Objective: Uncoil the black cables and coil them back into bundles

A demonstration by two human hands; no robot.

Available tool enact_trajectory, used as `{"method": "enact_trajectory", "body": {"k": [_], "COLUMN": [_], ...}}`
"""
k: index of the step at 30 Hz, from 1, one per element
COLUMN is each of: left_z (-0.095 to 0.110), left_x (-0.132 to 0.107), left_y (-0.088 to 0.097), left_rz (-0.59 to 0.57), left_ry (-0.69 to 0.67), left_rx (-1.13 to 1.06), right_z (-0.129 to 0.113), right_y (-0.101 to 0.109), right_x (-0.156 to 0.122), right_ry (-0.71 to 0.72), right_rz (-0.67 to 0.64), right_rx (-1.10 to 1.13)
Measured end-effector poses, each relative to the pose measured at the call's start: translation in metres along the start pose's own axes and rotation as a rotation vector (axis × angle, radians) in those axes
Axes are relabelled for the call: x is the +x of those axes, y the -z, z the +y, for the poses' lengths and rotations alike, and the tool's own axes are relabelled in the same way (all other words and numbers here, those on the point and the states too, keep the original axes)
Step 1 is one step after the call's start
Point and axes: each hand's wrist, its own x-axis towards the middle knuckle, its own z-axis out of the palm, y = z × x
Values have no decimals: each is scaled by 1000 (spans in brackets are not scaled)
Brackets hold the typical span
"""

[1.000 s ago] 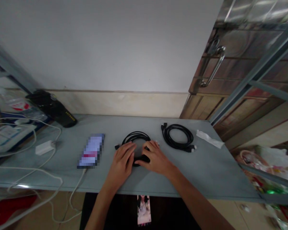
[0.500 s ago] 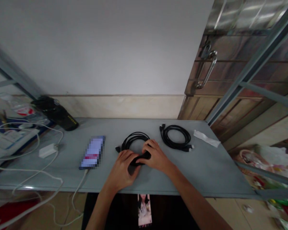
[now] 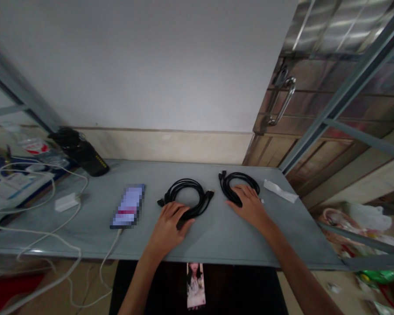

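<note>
Hands rest on two separate coils of black cable on the grey worktop (image 3: 216, 236). The left hand (image 3: 169, 224) lies flat, fingers spread and loose, on the near edge of the middle cable coil (image 3: 186, 197), pressing rather than gripping it; one plug end of that coil pokes out toward the right. The right hand (image 3: 249, 205) is laid open over the second cable coil (image 3: 233, 186), which sits just to the right of the first, palm down and covering its near half (whether the fingertips curl under a strand, I cannot tell). The two coils lie close together but apart.

Left of the middle coil a phone (image 3: 128, 206) lies face up with a white lead (image 3: 108, 253) running off the front edge. Beyond it sit a white charger block (image 3: 65, 202) and, by the wall, a black bottle (image 3: 82, 153) lying tilted. A small white wrapper (image 3: 280, 191) lies just right of the second coil.
</note>
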Motion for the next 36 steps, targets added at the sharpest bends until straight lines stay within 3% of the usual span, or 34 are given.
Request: {"method": "enact_trajectory", "body": {"k": [3,10,21,36], "left_z": [5,10,10,11], "left_x": [1,2,4,6], "left_y": [4,8,8,10], "left_rz": [22,99,102,142], "left_ry": [-7,4,1,3], "left_rx": [27,82,101,76], "right_z": [11,11,16,19], "right_y": [-4,-8,-8,-7], "right_x": [-9,-9,-10,-7], "right_ry": [-29,-58,-150,-342], "right_rz": [-12,23,87,263], "right_rx": [-18,9,16,149]}}
